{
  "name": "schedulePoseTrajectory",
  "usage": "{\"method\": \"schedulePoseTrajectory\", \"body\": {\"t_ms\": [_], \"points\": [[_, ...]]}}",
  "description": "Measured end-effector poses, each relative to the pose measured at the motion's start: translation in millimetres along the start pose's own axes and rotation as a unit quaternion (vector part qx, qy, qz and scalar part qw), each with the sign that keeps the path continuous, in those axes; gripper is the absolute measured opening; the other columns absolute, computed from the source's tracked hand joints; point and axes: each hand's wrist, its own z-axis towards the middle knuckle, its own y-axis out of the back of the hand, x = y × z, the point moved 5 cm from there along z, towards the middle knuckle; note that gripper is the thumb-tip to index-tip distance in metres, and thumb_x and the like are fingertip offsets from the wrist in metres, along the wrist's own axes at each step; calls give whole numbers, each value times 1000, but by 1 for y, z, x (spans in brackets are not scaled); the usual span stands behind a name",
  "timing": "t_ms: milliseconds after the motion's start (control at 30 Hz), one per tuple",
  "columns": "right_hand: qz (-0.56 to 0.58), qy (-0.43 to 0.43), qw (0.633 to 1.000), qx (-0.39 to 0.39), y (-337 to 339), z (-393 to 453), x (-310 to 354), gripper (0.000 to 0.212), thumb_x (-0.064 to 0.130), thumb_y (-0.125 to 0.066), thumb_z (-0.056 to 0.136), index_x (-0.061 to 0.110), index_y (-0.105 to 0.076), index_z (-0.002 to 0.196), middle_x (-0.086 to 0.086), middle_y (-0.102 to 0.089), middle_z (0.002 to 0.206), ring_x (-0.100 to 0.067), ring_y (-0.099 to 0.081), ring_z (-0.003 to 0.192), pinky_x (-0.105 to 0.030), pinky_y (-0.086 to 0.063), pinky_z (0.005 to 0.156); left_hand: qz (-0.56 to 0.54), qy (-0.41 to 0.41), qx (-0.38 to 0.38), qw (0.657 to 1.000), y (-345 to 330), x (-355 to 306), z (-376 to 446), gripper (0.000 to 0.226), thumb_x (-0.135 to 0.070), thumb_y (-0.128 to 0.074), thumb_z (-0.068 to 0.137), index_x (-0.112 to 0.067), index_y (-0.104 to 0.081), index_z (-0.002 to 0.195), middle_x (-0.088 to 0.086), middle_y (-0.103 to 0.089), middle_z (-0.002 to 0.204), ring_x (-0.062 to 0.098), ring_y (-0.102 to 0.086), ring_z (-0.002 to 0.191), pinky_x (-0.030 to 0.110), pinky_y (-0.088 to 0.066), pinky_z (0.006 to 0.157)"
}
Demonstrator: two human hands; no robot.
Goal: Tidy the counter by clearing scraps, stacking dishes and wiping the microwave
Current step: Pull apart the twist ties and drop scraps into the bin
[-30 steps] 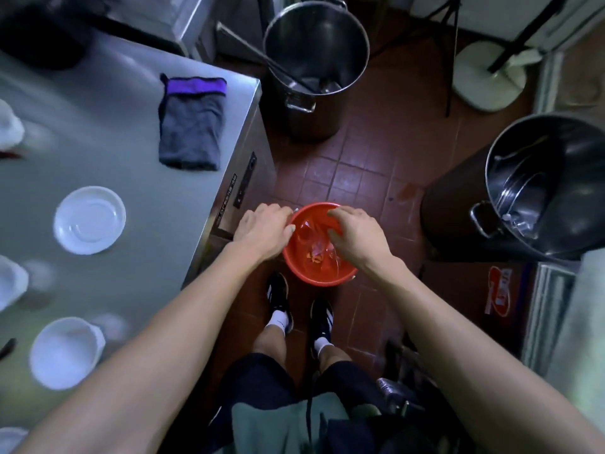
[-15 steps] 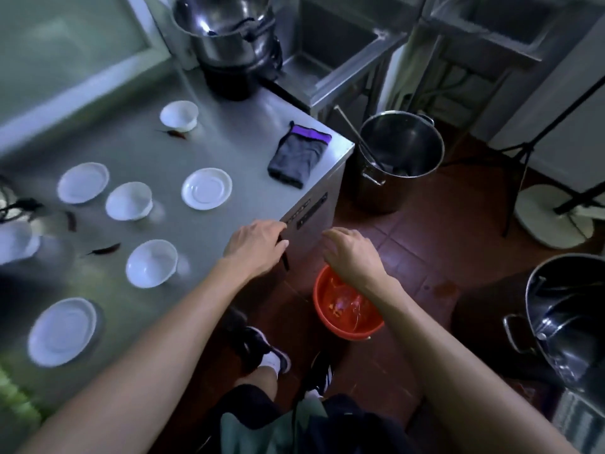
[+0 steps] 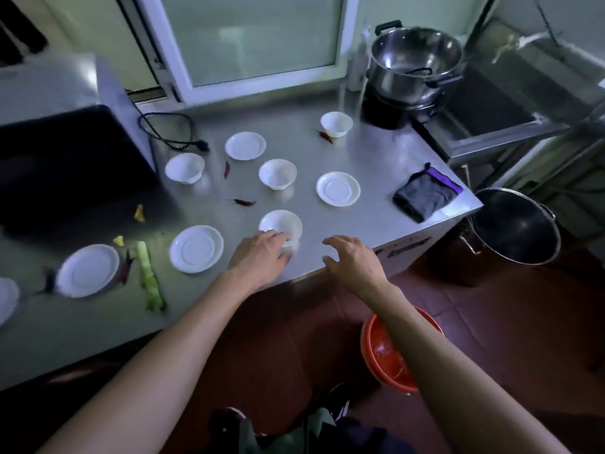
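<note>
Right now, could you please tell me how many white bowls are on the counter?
4: one at the back by the pot, one beside the microwave, one mid-counter, one under the left hand's fingers. More may lie off-frame left.

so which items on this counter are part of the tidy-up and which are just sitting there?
Job:
- small bowls, e.g. one at left hand: bowl
- saucers
- scraps: dried chilli, green stalk
- grey cloth
- microwave
- red basin on the floor

Lying about:
- steel pot at the back
- large pot on the floor
- power cord
</note>
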Motion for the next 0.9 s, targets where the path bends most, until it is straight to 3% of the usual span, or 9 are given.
{"method": "schedulePoseTrajectory", "body": {"t_ms": [200,433,533,700,900], "points": [[-45,77,995,45,-40,17,108,41,28,-61,93,22,-59,134,1,-59,140,-27,-54,125,-41,-45,98,-65,79,-49,994,26,117,-72,44,-40,-51,98,-24,-51,139,0,-55,141,24,-47,129,42,-45,98],[-26,131,989,57,-85,31,231,43,30,-63,93,22,-59,135,2,-59,140,-24,-54,126,-41,-46,100,-70,150,-95,982,49,237,-145,39,-36,-54,96,-22,-57,132,3,-63,129,27,-58,115,42,-50,89],[-16,145,987,66,-102,35,271,43,28,-63,93,22,-59,135,-1,-60,139,-29,-56,123,-43,-47,99,-76,170,-97,978,53,270,-167,37,-37,-53,96,-22,-57,130,2,-62,127,27,-57,113,46,-51,86],[-19,164,982,93,-125,47,314,41,29,-61,93,22,-59,134,0,-60,140,-28,-54,127,-43,-47,101,-91,193,-114,970,52,304,-190,35,-35,-53,96,-21,-58,128,2,-64,118,25,-60,102,41,-52,72],[-17,176,978,109,-145,79,333,41,28,-61,92,24,-61,132,0,-64,134,-26,-59,121,-43,-47,99,-96,234,-133,958,50,336,-188,33,-33,-56,93,-21,-60,124,4,-67,115,29,-63,96,41,-54,71]]}}
